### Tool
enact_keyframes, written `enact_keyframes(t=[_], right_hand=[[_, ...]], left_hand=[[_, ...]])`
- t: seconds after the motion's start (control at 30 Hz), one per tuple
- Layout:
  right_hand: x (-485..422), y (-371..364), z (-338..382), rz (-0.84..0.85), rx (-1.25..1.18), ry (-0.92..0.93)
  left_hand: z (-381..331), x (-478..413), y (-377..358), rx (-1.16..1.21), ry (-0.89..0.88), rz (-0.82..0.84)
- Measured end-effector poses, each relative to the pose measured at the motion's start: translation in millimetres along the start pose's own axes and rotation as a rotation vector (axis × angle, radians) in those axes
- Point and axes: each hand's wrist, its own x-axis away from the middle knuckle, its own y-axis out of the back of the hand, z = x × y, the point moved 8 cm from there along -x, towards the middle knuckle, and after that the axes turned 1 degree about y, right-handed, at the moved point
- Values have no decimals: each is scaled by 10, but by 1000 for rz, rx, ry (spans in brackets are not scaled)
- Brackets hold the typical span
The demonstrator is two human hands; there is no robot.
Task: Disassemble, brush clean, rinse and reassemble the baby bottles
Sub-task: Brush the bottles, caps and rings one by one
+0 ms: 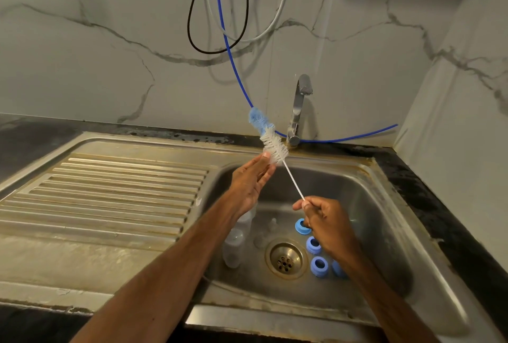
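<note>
My right hand pinches the lower end of a bottle brush by its thin white wire handle, holding it slanted above the sink basin. The brush has white bristles and a blue sponge tip. My left hand is raised with fingers straight, fingertips touching the white bristles. In the basin lie clear bottle bodies at the left, partly hidden by my left forearm, clear teats near the middle, and several blue collar rings at the right of the drain.
A chrome tap stands behind the basin. A ribbed steel draining board lies left of it. A blue hose and black and white cables hang down the marbled wall. Dark worktop borders the sink at the right.
</note>
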Motion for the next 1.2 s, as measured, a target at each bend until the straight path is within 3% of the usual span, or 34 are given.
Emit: enact_keyframes(t=[0.13, 0.3, 0.57, 0.8, 1.03, 1.2], right_hand=[[19, -34, -21, 31, -11, -8], [-55, 78, -17, -24, 27, -23], [-30, 18, -40, -7, 50, -9], [23, -20, -68, 39, 15, -30], [-39, 79, -7, -3, 39, -39], [8, 26, -20, 28, 37, -21]], left_hand=[[-87, -47, 148, 32, -32, -73], [98, 54, -124, -53, 60, 89], [94, 35, -106, -36, 70, 102], [-7, -48, 106, 10, -14, -62], [94, 26, -97, -117, 65, 100], [35, -81, 55, -23, 48, 7]])
